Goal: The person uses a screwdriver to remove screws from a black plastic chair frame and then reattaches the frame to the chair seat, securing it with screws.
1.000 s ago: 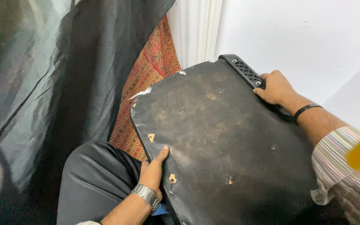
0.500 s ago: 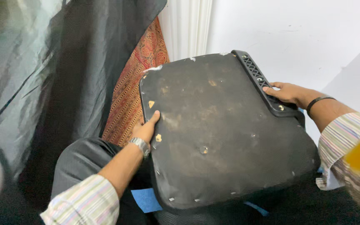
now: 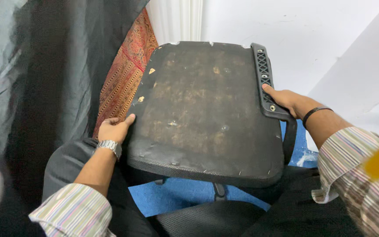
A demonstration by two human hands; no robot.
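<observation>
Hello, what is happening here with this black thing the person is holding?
A person in a striped shirt holds an upturned office chair seat, its worn, stained black underside facing the camera. The left hand, with a metal wristwatch, grips the seat's left edge. The right hand, with a dark wristband, rests on the black plastic armrest bracket along the right edge. Staples show around the rim. Behind are a red patterned cloth and a dark curtain; blue floor shows below.
</observation>
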